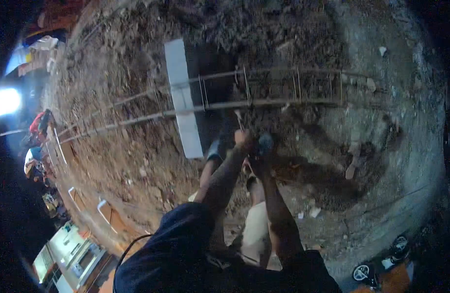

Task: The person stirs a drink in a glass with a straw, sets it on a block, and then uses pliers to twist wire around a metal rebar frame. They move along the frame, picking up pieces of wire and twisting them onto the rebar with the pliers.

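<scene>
Frame (222,105), one in number, with two long bars and at least five crosspieces, extends over the dirt ground (151,161) and passes across one pale board (182,99) as viewed. Two hands are near the frame's lower long bar: the left hand (243,139) has its fingers curled around one slim piece (238,117) pointing toward that bar, while the right hand (254,167) is just beside, too dark and blurred to tell whether its fingers are spread or pinching.
</scene>
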Motion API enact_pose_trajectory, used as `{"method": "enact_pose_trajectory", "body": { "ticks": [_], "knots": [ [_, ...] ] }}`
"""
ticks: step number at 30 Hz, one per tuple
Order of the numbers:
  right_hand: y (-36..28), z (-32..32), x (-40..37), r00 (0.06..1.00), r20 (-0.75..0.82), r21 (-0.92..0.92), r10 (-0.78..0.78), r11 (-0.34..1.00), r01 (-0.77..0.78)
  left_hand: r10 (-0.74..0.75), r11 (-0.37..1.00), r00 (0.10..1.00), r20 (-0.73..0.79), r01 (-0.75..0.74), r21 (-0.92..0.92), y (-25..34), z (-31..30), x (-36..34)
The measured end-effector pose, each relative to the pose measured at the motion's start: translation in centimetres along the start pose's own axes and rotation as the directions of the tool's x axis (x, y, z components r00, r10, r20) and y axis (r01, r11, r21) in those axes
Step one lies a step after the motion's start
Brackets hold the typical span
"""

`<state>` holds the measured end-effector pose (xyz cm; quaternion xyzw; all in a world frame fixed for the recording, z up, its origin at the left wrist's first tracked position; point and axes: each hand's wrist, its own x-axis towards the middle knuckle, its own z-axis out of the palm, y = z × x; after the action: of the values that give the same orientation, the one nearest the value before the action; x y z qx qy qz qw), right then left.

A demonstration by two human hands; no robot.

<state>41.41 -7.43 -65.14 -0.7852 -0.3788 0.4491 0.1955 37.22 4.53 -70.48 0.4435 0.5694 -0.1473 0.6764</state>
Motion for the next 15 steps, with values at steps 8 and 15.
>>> {"method": "enact_pose_trajectory", "body": {
  "ticks": [8, 15],
  "knots": [
    [-2.9, -2.7, -8.6, 0.987, -0.160, 0.043, 0.032, 0.999, -0.025, -0.121, 0.984, 0.972, -0.204, 0.145, 0.106, 4.2, -0.2, -13.6],
    [-0.7, -4.1, -12.9, 0.904, -0.172, 0.122, 0.391, 0.919, -0.374, 0.412, 0.867, 0.904, -0.117, -0.349, 0.356, -0.3, -3.7, -13.8]
  ]
}}
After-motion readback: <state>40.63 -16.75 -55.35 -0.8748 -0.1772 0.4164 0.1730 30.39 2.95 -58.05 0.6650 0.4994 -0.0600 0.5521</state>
